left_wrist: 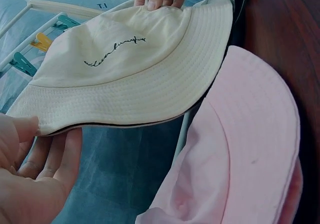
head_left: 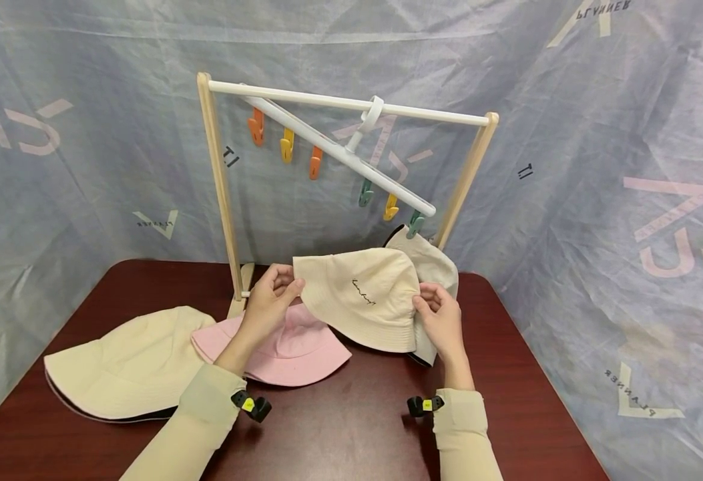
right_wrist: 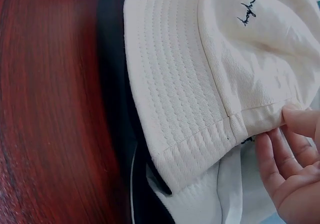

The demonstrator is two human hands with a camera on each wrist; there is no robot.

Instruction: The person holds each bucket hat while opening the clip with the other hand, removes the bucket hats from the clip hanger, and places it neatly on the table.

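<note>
Between both hands a cream bucket hat with dark stitched lettering is held up, its crown toward the right. My left hand pinches the brim at its left end, thumb on the outer face and fingers behind, as the left wrist view shows. With thumb and fingers, my right hand grips the crown's side near the brim seam. Behind it a pale grey-white bucket hat hangs from a green clip, partly covered by the cream one. Below the left hand lies a pink bucket hat.
A pale yellow bucket hat lies at the table's left. Over the table stands a wooden-legged rack with a white rail. A slanted white hanger on it carries several coloured clips, including an orange clip and a yellow clip.
</note>
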